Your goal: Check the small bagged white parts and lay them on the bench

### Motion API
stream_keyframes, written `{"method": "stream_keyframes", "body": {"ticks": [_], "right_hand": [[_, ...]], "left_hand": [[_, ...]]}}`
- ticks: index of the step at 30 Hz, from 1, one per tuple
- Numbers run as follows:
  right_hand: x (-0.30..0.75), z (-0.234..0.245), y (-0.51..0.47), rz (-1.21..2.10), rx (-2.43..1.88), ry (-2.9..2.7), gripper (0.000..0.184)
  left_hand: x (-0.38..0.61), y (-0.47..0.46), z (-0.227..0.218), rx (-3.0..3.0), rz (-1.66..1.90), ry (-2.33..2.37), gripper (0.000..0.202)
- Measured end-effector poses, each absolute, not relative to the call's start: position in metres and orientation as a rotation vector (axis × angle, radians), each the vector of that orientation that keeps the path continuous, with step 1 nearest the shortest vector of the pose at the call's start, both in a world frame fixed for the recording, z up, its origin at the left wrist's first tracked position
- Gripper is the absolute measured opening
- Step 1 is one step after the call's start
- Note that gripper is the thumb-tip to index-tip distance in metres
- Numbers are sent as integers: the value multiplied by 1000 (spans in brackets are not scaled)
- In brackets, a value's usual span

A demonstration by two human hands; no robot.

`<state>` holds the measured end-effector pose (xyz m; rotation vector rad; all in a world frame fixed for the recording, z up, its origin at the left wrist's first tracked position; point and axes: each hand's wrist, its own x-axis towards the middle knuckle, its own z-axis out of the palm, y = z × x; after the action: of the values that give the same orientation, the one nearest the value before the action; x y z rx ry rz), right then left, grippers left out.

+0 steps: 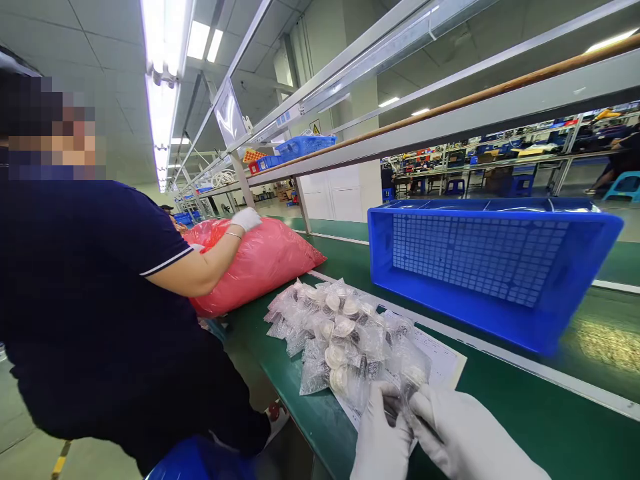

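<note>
Many bagged parts (335, 333) lie heaped on the bench (545, 407), partly over paper (447, 363); how many are finished cannot be told. At their right end, the gloved left hand (383, 430) and right hand (457, 423) pinch one clear bag (414, 373). The bench edge runs close left; rightward, toward the blue crate (450, 307), seems roomier.

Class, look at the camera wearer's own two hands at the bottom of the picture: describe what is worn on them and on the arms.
The left hand and right hand each wear a matching plain white glove, covering the fingers. No printed marking or cable shows on either. The picture's edge cuts off the forearms, so sleeves cannot be described.
</note>
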<state>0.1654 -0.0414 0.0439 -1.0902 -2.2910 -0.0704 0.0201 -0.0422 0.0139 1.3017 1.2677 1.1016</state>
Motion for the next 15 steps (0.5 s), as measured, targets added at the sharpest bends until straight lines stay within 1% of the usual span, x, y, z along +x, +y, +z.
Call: {"method": "stream_keyframes", "body": {"ticks": [4, 6, 8, 11, 13, 15], "right_hand": [[162, 44, -45, -125, -1102, -2366, 15], [161, 50, -49, -91, -1164, -2381, 14], [159, 60, -54, -14, -1210, -2414, 16], [158, 76, -58, 203, -1210, -2475, 24], [159, 81, -56, 393, -1168, -2461, 30], [162, 79, -50, 641, -1079, -2385, 30]], "left_hand": [[24, -47, 15, 1322, 1082, 1272, 33], [25, -49, 15, 1324, 1135, 1250, 30], [24, -51, 14, 1333, 1185, 1327, 26], [22, -51, 14, 1386, 1195, 1426, 22], [21, -49, 14, 1424, 1181, 1397, 25], [20, -47, 14, 1463, 1170, 1372, 26]]}}
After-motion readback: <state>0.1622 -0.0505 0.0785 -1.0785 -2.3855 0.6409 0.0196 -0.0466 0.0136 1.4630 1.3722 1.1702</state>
